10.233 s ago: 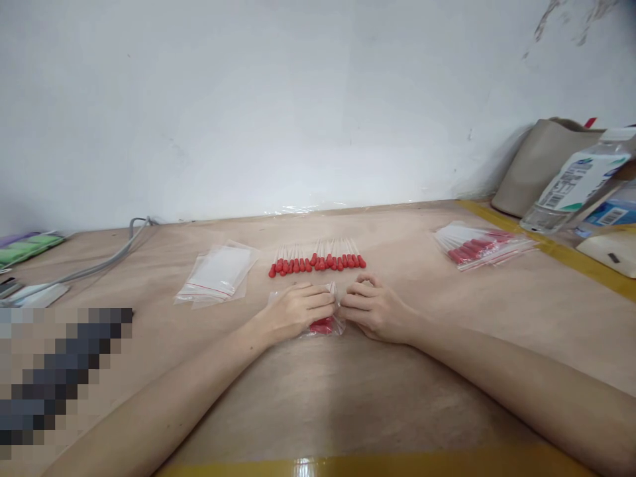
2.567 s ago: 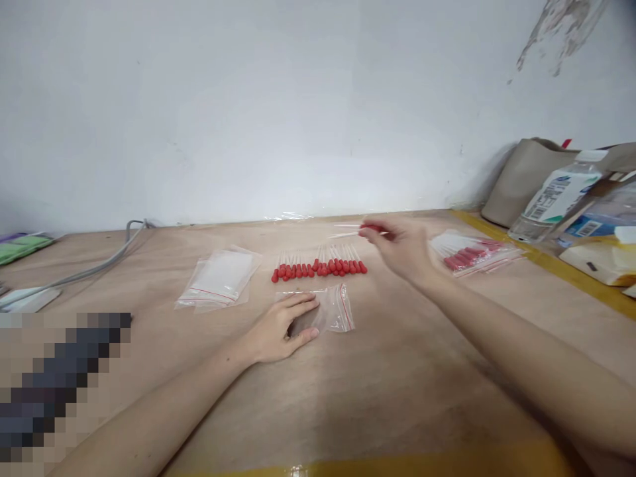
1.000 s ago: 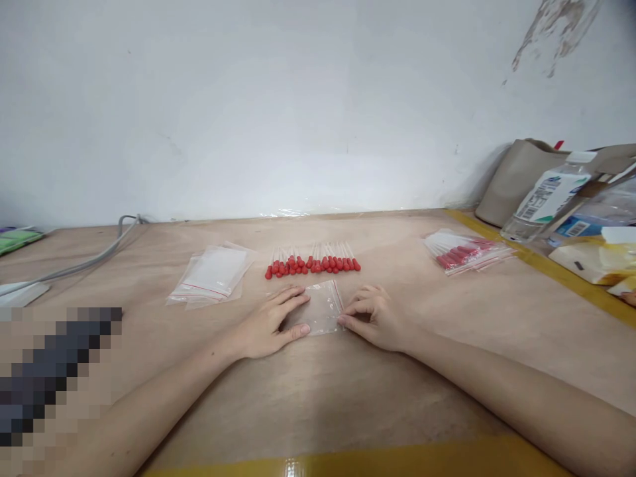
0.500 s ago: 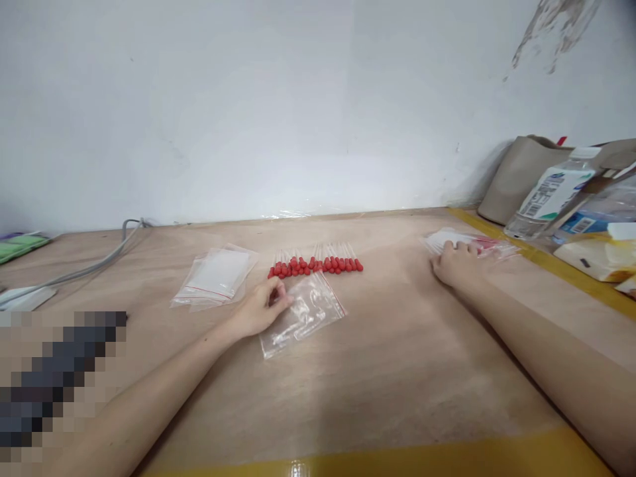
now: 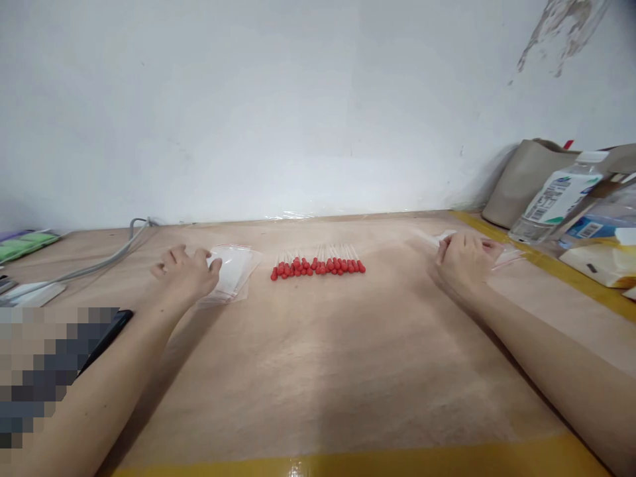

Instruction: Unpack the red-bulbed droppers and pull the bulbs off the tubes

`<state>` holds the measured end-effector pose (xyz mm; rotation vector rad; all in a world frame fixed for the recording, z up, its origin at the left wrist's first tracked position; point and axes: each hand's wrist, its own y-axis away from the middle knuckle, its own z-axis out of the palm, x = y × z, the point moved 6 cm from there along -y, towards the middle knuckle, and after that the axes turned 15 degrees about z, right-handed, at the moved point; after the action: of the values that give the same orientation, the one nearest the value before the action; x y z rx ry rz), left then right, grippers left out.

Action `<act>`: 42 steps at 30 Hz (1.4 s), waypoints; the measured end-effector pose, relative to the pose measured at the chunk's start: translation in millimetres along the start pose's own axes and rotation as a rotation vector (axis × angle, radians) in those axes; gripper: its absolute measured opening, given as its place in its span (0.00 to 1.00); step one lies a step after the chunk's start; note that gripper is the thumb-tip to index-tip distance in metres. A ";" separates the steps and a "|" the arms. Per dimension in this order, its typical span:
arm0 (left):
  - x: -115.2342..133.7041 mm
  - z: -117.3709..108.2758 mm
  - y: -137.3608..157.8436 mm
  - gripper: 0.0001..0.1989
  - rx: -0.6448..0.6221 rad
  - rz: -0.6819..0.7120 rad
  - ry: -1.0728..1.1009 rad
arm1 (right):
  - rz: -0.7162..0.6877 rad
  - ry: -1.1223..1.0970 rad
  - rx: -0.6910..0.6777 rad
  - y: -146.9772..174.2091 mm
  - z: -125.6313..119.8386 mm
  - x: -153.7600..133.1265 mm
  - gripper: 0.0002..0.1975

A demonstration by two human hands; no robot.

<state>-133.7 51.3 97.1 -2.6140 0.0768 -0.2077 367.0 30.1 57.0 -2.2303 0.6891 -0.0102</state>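
Observation:
My left hand [image 5: 186, 275] is open with its fingers spread, over the left edge of a small stack of clear zip bags [image 5: 231, 271]. Its thumb is close to the bags; whether it touches them I cannot tell. In the middle lies a row of red-tipped sticks [image 5: 318, 266], like large matches or swabs, pale stems pointing to the wall. On the right, my right hand [image 5: 462, 262] has its fingers curled down on more zip bags [image 5: 507, 256], hiding most of them. White sticks [image 5: 430, 237] show dimly beside its thumb.
A clear bottle [image 5: 559, 195], a beige bag [image 5: 514, 175] and a yellow-white packet [image 5: 591, 258] stand or lie along the right. At left are a grey cable [image 5: 106, 255], a green item [image 5: 27, 245] and a dark object [image 5: 106, 338]. Yellow tape [image 5: 348, 457] edges the table.
My left hand has moved left from the middle to the stack and opened. The zip bag in front of the sticks is gone from there. My right hand's fingers have curled more.

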 end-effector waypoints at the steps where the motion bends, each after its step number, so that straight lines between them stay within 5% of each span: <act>1: 12.4 -2.8 -0.3 0.16 0.050 0.074 -0.027 | -0.004 -0.089 0.068 4.0 -13.6 -7.6 0.12; 4: 64.9 4.8 1.9 0.14 0.050 0.398 0.091 | -0.201 -0.406 0.192 36.2 -54.4 -44.1 0.08; 6: 96.8 16.9 6.3 0.15 0.009 0.524 0.149 | -0.407 -0.616 0.152 70.5 -76.1 -71.9 0.05; 10: 128.2 39.3 7.9 0.20 0.038 0.500 0.133 | -0.828 -0.748 -0.043 139.1 -101.5 -116.7 0.06; 13: 134.6 52.0 4.9 0.18 0.044 0.503 0.163 | -0.926 -0.758 -0.088 159.1 -110.1 -127.5 0.07; 26: 130.8 54.9 7.8 0.12 0.153 0.558 0.227 | -0.915 -0.830 -0.170 157.2 -107.5 -126.9 0.07; 34: 133.5 29.8 13.1 0.15 0.249 0.616 0.251 | -0.880 -0.926 -0.437 149.7 -100.7 -122.9 0.08; 38: 161.5 20.3 44.7 0.08 0.040 0.767 0.474 | -0.630 -0.876 -0.487 133.0 -83.3 -111.4 0.06; 42: 183.3 27.8 87.7 0.17 -0.303 0.871 0.598 | -0.386 -0.752 -0.630 120.2 -57.0 -100.1 0.05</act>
<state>50.3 -28.3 53.9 -2.4334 1.4948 -0.6752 212.1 -26.5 33.8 -2.6360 -0.1899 0.9118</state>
